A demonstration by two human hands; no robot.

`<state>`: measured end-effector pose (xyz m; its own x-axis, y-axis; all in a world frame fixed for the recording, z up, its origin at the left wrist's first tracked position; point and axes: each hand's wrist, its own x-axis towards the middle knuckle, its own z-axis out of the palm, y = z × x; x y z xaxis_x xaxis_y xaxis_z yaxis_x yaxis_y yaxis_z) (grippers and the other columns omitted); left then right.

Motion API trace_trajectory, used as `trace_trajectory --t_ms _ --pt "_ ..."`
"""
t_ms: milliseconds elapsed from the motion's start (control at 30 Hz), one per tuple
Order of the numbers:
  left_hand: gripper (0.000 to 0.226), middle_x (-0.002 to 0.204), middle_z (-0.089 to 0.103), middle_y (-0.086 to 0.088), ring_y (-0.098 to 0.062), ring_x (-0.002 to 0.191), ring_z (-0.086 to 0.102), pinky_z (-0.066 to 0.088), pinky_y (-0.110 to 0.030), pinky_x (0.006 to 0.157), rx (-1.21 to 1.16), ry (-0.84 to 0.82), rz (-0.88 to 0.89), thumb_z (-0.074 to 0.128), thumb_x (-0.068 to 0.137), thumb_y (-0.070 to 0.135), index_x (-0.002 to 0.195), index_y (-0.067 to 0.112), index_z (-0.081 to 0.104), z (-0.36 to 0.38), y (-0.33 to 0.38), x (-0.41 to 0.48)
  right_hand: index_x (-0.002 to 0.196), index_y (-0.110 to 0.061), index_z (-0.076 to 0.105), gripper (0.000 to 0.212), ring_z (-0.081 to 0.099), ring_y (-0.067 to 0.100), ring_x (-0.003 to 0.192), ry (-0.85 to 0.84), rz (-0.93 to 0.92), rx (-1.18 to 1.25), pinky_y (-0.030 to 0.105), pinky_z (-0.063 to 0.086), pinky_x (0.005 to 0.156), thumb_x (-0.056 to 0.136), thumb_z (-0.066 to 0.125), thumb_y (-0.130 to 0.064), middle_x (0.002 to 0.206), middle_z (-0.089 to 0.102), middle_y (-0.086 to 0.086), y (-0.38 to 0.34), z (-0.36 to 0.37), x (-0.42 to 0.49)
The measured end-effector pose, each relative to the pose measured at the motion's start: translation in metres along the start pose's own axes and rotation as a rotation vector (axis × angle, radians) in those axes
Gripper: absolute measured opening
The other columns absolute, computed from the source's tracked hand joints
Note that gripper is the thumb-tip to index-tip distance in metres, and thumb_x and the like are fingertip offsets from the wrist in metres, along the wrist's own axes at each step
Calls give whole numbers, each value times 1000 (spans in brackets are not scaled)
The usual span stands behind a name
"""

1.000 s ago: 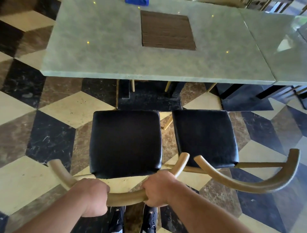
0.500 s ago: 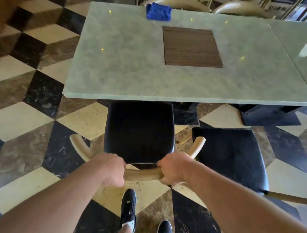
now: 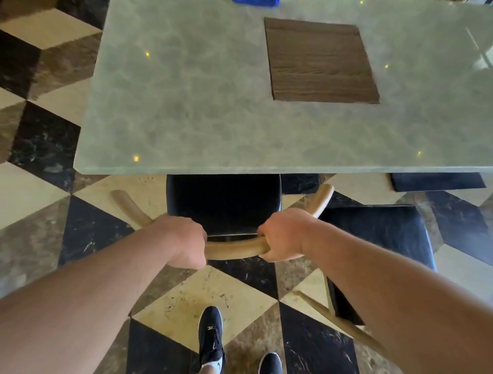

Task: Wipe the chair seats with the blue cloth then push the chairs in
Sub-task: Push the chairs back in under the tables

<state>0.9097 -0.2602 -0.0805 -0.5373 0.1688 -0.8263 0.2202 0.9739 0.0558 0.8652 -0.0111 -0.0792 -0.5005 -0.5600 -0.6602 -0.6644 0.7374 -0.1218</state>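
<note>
pushing chair (image 3: 223, 203) under surface (image 3: 186, 106): left hand (image 3: 184, 240) and right hand (image 3: 285, 235) both clenched on backrest (image 3: 234, 248); advise even, straight pressure, clearing right chair (image 3: 373, 235).

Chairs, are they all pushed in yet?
Not yet. The blue cloth lies on the table, so wiping looks finished. Both hands, left hand and right hand, grip the left chair, partly under. The right chair stands out.

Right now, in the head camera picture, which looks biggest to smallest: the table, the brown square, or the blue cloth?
1. Table
2. Brown square
3. Blue cloth, though the top edge cuts most of it off, so its full size is unsure.
</note>
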Motion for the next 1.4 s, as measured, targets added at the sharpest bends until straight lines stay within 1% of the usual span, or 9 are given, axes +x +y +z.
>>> trace_trajectory --t_ms 200,367,467,533,667,900,1133,1300,1400 --pt "32 80 69 14 -8 71 66 51 -27 60 -57 -21 -20 59 68 46 99 41 66 -3 8 -9 103 -31 65 39 60 10 65 16 50 0 32 53 60 83 62 -64 73 62 -12 -5 1 -9" --pt "36 82 61 16 -3 69 57 39 -26 56 91 212 17 68 78 64 105 41 63 0 19 -22 109 -28 61 47 61 16 71 124 91 35 40 56 73 86 67 -68 78 61 -9 -6 14 -29" --pt "51 101 64 15 -8 81 62 52 -30 69 150 312 -24 70 88 62 131 36 59 8 39 -35 138 -26 54 64 62 29 113 262 72 38 48 50 101 89 64 -67 116 67 0 -1 28 -54" --pt "85 141 60 9 -17 116 63 57 -39 93 135 337 -60 66 86 73 157 36 38 13 66 -45 161 -28 24 94 37 36 147 312 59 43 57 31 121 87 61 -73 158 44 7 10 36 -78" --pt "116 178 15 2 -27 161 21 23 -55 129 27 433 10 57 79 89 169 33 8 4 177 -59 164 -35 -5 119 6 39 158 372 103 63 69 13 123 77 57 -89 174 8 6 60 70 -159" --pt "120 180 1 1 -25 164 2 11 -58 131 -60 420 148 46 76 96 170 36 3 17 449 -59 162 -39 -11 126 5 39 158 309 187 31 66 7 124 66 42 -102 174 5 4 171 197 -346" --pt "135 179 -13 4 -23 165 -8 2 -62 130 -64 209 189 38 61 108 169 40 -6 82 601 -46 159 -44 -18 128 -9 34 159 108 235 159 62 -3 126 63 38 -106 174 -4 0 232 320 -454" --pt "129 178 16 8 -29 162 19 11 -64 127 -70 23 144 63 59 97 166 48 9 98 648 -31 162 -40 -8 133 20 38 155 -64 231 128 62 9 126 61 52 -101 170 25 4 254 363 -484" --pt "74 124 67 16 -20 112 63 49 -48 100 -34 56 111 67 72 58 144 53 48 102 653 -25 163 -38 13 110 53 33 131 -16 191 50 53 32 116 76 73 -69 143 57 2 258 367 -481"
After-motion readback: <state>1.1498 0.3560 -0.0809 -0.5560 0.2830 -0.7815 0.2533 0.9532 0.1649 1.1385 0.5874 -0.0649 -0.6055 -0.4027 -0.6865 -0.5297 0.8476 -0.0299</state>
